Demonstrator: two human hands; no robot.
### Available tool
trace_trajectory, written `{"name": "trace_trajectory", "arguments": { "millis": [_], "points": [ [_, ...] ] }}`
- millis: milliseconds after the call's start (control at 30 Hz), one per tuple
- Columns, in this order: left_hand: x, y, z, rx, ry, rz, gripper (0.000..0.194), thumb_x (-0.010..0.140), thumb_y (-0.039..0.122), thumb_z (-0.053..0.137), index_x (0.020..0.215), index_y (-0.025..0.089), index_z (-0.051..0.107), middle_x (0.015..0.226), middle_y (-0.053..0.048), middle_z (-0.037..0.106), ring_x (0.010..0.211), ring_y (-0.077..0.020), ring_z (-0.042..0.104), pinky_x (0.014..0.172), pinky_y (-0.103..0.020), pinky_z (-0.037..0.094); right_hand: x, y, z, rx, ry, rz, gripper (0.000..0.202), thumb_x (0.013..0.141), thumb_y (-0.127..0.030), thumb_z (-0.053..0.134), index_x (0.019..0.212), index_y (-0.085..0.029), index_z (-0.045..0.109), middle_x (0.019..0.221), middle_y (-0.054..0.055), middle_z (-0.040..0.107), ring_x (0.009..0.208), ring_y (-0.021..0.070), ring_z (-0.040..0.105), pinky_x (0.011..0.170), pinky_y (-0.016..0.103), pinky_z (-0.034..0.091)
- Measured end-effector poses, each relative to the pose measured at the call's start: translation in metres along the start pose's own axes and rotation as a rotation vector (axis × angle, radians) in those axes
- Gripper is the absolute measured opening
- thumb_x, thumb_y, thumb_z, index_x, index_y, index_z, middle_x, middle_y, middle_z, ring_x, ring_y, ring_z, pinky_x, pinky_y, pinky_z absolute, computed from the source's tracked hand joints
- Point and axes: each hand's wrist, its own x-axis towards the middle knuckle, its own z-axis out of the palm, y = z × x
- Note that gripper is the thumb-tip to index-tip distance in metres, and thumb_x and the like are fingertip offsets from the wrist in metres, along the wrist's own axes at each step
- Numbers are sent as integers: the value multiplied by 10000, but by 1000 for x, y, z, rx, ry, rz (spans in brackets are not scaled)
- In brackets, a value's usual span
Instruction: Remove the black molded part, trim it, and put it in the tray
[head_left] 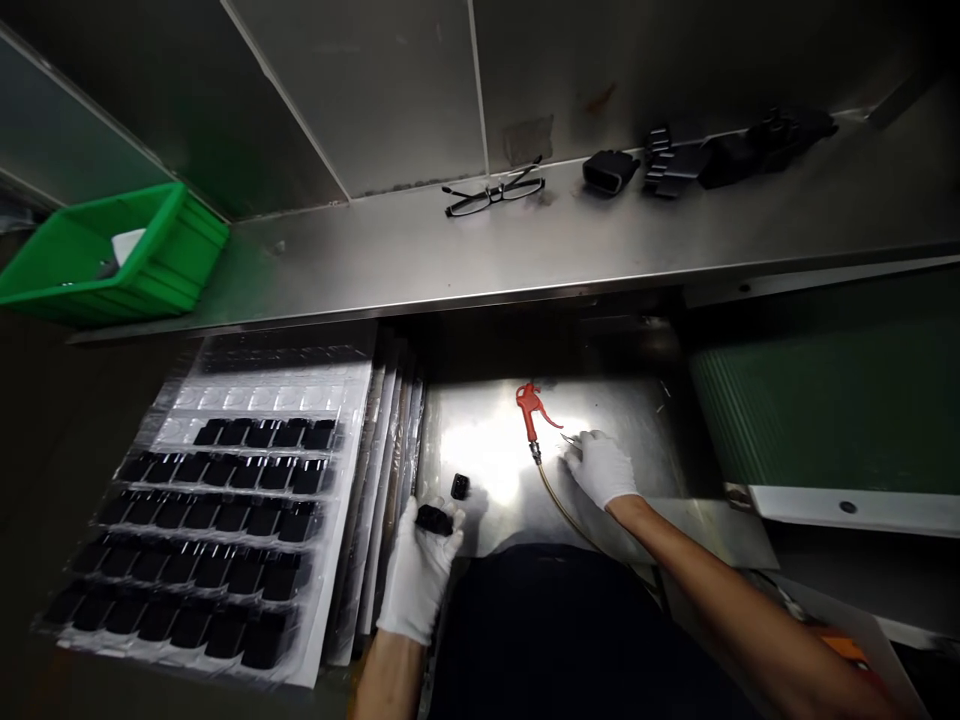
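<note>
Left hand holds a small black part; right hand rests by the red air gun.

The black part (433, 519) sits at the tips of the gloved left hand (418, 575), fingers (448, 524) closed around it, over the lit metal surface (487, 440), probably for good light. Another black piece (460, 486) lies just beside. The right hand (602, 466) pinches thin tweezers (570, 438), near the air gun (531, 408). At the left, a clear tray (225, 530) keeps similar parts in rows.

White knit gloves – both hands, left hand (417, 580), right hand (602, 467), bare forearms, dk top
</note>
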Motion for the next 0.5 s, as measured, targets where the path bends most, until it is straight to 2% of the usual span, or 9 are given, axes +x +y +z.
{"name": "trace_trajectory", "arguments": {
  "millis": [67,133,233,333,400,500],
  "points": [
    [1,-2,-8,-70,11,-21,185,960,211,486,999,89,619,934,-139,709,878,-241,740,679,-311,662,9,-26,1,36,-9,-42,497,914,-492,626,1246,-137,528,1237,150,558,1057,280,575,910,396,453],
    [-4,-3,-9,-155,-12,-35,284,918,139,462,1154,66,602,1081,-187,710,1063,-292,708,851,-413,651,24,-54,6,73,-19,-27,657,872,-553,660,1316,-112,460,1265,166,531,976,250,591,860,375,473],
    [-20,0,-1,-228,-104,-43,517,869,109,460,1384,75,495,1271,-220,660,1238,-322,621,980,-476,596,48,-85,15,119,-30,66,676,887,-439,666,1382,-77,384,1331,199,471,988,237,582,860,385,490],
    [-38,7,9,-225,-217,-55,565,884,141,475,1448,103,451,1361,-217,613,1279,-342,587,974,-474,599,60,-99,19,168,-62,166,548,906,-279,631,1369,-77,417,1356,190,454,980,209,586,845,373,508],
    [-47,11,13,-198,-290,-81,529,917,195,499,1439,116,466,1395,-210,591,1237,-365,614,880,-459,639,58,-100,19,202,-81,205,489,908,-246,625,1342,-97,457,1349,177,475,968,200,595,836,369,520],
    [-51,13,13,-97,-431,-101,455,950,259,559,1384,131,514,1411,-192,582,1146,-343,671,691,-315,658,39,-90,9,277,-101,179,385,928,-263,587,1279,-114,530,1199,139,602,922,204,619,809,352,525]
  ]
}}
